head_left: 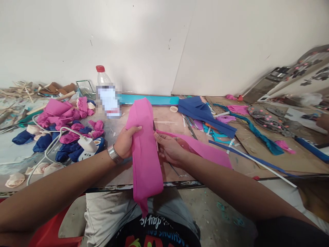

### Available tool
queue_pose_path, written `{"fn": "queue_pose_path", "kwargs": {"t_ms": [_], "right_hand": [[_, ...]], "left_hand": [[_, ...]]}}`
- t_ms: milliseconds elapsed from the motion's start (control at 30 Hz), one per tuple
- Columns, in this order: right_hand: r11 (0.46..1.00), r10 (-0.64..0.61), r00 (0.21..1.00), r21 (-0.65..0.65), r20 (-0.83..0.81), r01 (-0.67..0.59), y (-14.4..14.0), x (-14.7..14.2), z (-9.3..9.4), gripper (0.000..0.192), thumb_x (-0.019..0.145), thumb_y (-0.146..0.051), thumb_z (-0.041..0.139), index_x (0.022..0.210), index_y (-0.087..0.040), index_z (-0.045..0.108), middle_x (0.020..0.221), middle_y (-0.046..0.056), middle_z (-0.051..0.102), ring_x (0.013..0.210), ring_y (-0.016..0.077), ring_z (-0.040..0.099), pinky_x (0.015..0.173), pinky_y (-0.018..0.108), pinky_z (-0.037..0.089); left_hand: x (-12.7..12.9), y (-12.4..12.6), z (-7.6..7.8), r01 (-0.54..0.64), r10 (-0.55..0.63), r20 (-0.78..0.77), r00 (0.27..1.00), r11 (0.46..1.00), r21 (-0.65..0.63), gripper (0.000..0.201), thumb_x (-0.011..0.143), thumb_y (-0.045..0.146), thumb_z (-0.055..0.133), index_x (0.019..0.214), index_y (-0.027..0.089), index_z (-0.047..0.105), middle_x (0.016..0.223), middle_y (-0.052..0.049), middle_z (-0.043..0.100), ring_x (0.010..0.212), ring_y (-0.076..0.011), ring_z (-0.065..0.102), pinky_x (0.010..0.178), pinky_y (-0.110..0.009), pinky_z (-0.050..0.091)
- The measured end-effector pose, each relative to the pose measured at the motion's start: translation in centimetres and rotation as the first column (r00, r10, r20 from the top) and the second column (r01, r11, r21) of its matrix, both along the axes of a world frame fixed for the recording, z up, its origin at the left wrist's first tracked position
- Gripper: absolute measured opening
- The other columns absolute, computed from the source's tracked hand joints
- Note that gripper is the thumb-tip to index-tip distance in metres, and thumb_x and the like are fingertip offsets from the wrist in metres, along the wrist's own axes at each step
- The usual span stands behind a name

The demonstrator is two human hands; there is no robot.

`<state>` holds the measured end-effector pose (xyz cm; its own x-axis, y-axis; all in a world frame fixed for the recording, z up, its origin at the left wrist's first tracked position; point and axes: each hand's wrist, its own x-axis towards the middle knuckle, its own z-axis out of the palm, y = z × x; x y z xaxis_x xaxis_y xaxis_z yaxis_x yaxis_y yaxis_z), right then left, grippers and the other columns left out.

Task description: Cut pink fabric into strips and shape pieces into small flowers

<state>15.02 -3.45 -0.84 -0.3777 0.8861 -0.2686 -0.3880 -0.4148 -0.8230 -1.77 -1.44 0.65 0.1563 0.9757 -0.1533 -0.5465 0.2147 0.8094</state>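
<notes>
A long folded strip of pink fabric (146,161) hangs over the table's front edge, its lower end above the lap. My left hand (125,142) is closed on its left side, thumb lying on top of the cloth. At the strip's right edge, my right hand (168,148) is closed round a thin dark tool (154,126); most of it is hidden by the fingers and cloth, so its kind is unclear. Another length of pink fabric (205,149) lies on the table beyond my right hand.
Pink and navy fabric bundles (59,115), a white charger (87,143) with its cable and a phone (110,101) against a bottle (100,73) stand left. To the right lie navy cloth (203,113), a white stick (262,164) and cardboard (257,137). A wall rises behind.
</notes>
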Motion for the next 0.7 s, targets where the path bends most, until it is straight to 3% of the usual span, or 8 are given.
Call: {"fn": "queue_pose_path", "kwargs": {"t_ms": [700], "right_hand": [[1.000, -0.027, 0.999, -0.004, 0.020, 0.027, -0.15, -0.09, 0.10, 0.042, 0.070, -0.050, 0.085, 0.084, -0.018, 0.062, 0.061, -0.007, 0.059, 0.043, 0.0043, 0.043, 0.035, 0.017, 0.023]], "left_hand": [[0.10, -0.04, -0.18, 0.009, -0.009, -0.007, 1.000, 1.000, 0.019, 0.037, 0.064, 0.026, 0.079, 0.098, 0.015, 0.070, 0.089, -0.005, 0.075, 0.077, -0.0212, 0.069, 0.075, -0.034, 0.055]]}}
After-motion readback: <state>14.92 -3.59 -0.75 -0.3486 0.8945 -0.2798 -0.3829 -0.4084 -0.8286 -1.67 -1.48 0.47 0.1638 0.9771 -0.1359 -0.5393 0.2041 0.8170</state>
